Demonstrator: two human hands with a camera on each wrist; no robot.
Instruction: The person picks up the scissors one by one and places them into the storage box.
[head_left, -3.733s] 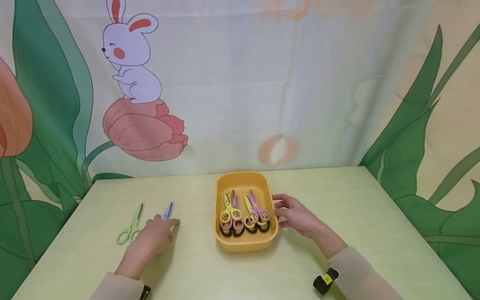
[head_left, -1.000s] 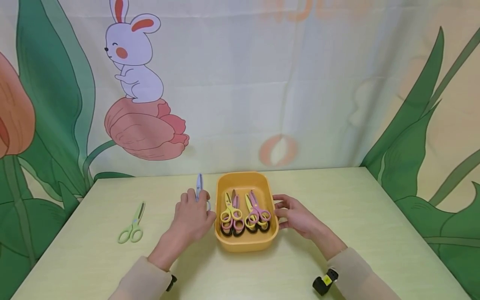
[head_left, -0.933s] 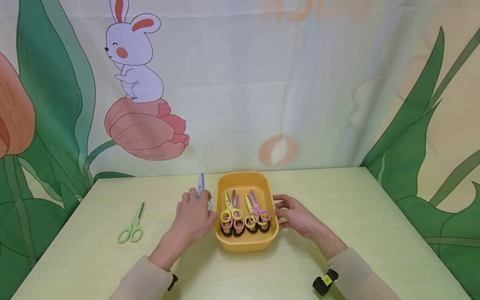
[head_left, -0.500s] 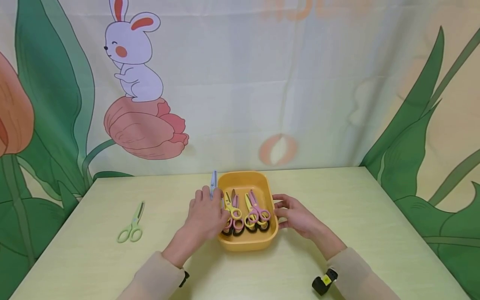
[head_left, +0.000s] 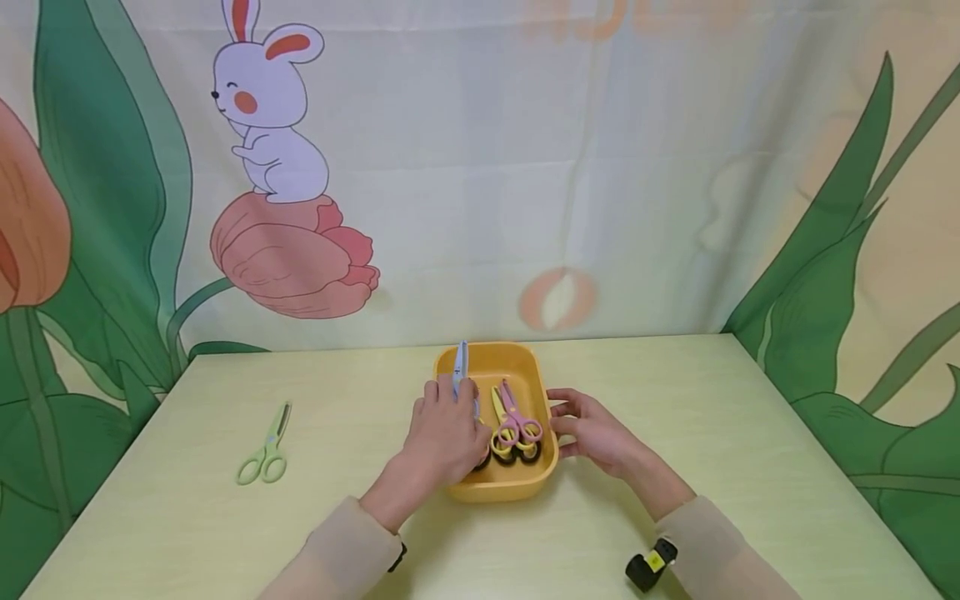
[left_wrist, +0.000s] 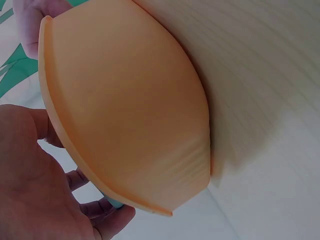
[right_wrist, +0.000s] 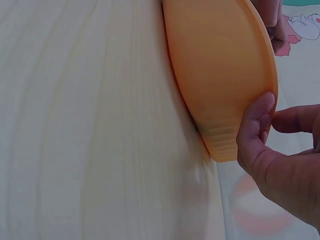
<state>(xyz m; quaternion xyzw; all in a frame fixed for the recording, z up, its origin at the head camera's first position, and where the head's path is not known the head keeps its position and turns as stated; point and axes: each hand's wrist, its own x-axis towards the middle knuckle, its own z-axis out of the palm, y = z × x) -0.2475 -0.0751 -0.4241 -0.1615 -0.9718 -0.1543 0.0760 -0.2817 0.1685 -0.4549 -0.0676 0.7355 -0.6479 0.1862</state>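
My left hand [head_left: 447, 429] grips a pair of light blue scissors [head_left: 461, 367] above the left part of the yellow-orange tray [head_left: 495, 492], blades pointing away. The handles are mostly hidden by the fingers. Inside the tray lie a pink pair of scissors [head_left: 512, 410] and a yellow pair [head_left: 498, 405], with black handle loops beneath; the hand covers those at the left. At the tray's right side, my right hand [head_left: 592, 433] rests its bent fingers against the outer wall and rim, as the right wrist view shows. Green scissors [head_left: 264, 454] lie on the table at the left.
The pale wooden table [head_left: 675, 400] extends around the tray. Behind it hangs a curtain [head_left: 465, 208] printed with a rabbit and flowers. Black wrist devices [head_left: 651, 564] sit at both sleeves.
My left hand has picked up the light blue scissors from the table and carried them right, over the tray's left part. The right hand and tray have stayed put.
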